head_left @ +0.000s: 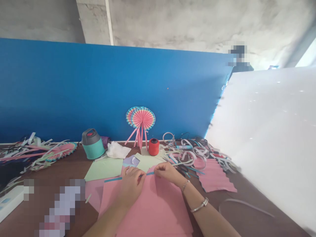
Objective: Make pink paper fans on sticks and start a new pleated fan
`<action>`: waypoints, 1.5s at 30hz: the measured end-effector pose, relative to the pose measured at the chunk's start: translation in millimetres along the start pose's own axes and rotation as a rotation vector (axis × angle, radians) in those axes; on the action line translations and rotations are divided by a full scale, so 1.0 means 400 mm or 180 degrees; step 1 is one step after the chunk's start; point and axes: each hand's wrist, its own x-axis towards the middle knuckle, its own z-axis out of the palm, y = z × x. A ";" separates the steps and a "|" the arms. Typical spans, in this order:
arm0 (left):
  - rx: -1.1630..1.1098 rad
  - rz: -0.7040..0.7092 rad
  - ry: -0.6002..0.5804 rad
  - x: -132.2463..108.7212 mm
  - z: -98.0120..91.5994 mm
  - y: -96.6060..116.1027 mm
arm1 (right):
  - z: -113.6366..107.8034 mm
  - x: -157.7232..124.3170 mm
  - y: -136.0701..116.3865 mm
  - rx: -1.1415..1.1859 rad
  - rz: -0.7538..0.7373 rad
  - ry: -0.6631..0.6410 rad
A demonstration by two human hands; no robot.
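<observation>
Pink paper sheets lie in front of me, a thin blue strip running along the far edge of the top sheet. My left hand rests on the paper with curled fingers, its thumb and forefinger closed on the strip near the middle. Close by on the right, my right hand pinches the strip's other end at the far edge, fingertips together. Part of the strip is hidden under the left hand. Pale green sheets and a lilac piece lie just beyond the pink paper.
Two round pleated paper fans stand against the blue partition. Nearby are a red spool, a teal flask and crumpled tissue. Curled strips and a pleated pink sheet lie right; more strips left.
</observation>
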 end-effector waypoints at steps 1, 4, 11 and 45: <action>-0.0006 0.0026 0.0015 -0.001 0.000 0.000 | 0.002 0.001 -0.001 0.0021 0.0005 0.0030; -0.0029 0.0071 0.0066 -0.002 0.002 0.000 | 0.007 0.002 -0.004 0.0085 0.0072 0.0162; -0.0041 0.0135 0.0151 -0.002 0.017 -0.012 | 0.017 0.009 0.003 0.0157 0.0293 0.0306; -0.0118 -0.0168 -0.0046 0.001 0.042 -0.036 | -0.107 0.071 0.148 -0.0790 -0.0729 0.1960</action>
